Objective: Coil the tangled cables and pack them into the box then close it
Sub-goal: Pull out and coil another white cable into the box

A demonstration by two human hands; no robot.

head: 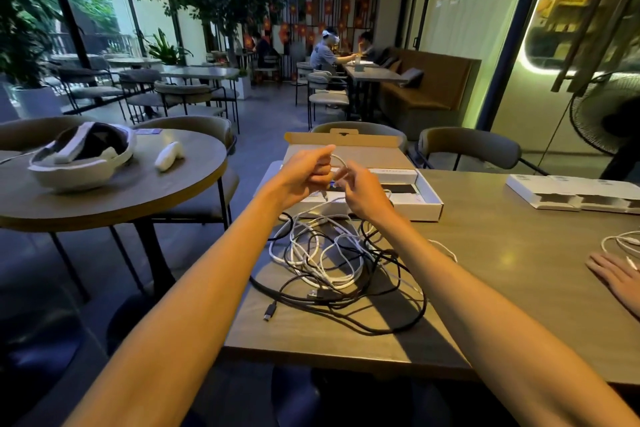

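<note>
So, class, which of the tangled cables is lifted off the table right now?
The white cable looped between the left hand and right hand; the other white and black cables lie on the table.

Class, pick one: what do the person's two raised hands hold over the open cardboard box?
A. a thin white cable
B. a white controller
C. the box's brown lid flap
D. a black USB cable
A: the left hand grips a loop of thin white cable and the right hand pinches it; the tangle of black and white cables lies on the wooden table.
</note>
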